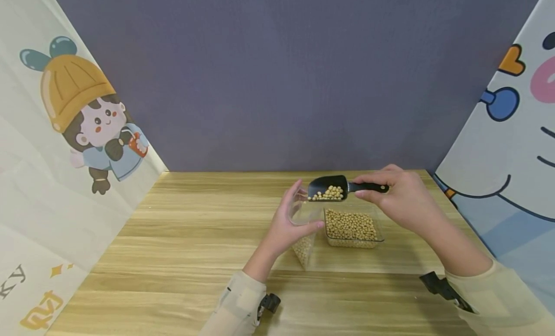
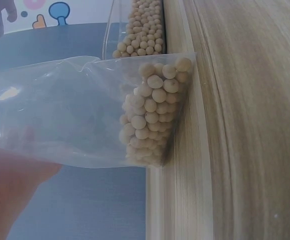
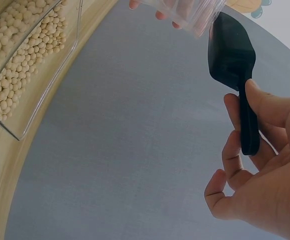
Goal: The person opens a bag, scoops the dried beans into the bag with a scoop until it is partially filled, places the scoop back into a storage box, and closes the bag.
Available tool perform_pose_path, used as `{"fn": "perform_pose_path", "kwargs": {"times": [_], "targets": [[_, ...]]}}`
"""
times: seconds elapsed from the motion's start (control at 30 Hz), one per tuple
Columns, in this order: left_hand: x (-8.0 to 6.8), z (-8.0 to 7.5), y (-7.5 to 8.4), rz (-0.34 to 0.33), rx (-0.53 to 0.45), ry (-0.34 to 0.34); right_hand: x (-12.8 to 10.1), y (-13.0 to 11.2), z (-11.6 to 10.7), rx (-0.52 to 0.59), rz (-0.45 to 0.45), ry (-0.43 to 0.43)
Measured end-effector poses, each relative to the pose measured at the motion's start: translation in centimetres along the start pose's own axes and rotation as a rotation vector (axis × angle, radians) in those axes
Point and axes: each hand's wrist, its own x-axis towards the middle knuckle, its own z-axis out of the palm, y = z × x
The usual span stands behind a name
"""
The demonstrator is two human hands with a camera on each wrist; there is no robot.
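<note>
My right hand pinches the handle of a small black scoop holding several soybeans, its bowl level beside the mouth of a clear plastic bag. My left hand grips that bag near its top and holds it upright on the table. Soybeans fill the bag's bottom corner. A clear rectangular tray of soybeans sits just right of the bag, under the scoop. In the right wrist view the scoop shows from below, its tip touching the bag's rim.
A wooden table runs to a grey back wall, with cartoon-printed panels on the left and right. The tray lies near the table's right half.
</note>
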Motion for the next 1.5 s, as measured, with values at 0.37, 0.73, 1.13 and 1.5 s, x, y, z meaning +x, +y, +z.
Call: {"fn": "perform_pose_path", "kwargs": {"times": [0.37, 0.73, 1.13, 1.5], "targets": [[-0.01, 0.00, 0.03, -0.003, 0.012, 0.000, -0.18, 0.00, -0.18, 0.002, -0.016, 0.024], [-0.04, -0.07, -0.10, 0.000, 0.006, -0.006, -0.18, 0.14, -0.17, -0.015, -0.012, 0.020], [-0.14, -0.06, 0.18, 0.001, 0.017, -0.006, -0.21, 0.10, -0.23, -0.017, -0.014, 0.033], [-0.12, -0.07, 0.06, 0.003, 0.017, -0.010, -0.20, 0.08, -0.32, -0.017, 0.003, 0.013]]}}
